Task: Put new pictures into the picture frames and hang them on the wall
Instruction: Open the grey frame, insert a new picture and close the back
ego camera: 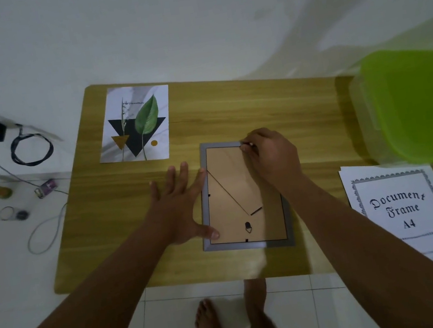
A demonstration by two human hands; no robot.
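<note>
The grey picture frame is laid face down on the wooden table and held flat by the spread fingers of the left hand, while a small black tab is pinched by the right hand and could be snapped if pulled too hard.

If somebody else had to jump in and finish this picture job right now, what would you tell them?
Left hand: flat, with its fingers spread on the table and its thumb against the picture frame.
Right hand: pinches what looks like a small dark clip at the frame's far right corner.
The frame lies face down with its backing board in place.
The leaf picture lies loose at the far left, and the "Document Frame A4" sheet is on the right.
Nothing is hung yet.
Left to do: open the back, put a picture in, close it and hang it.
</note>
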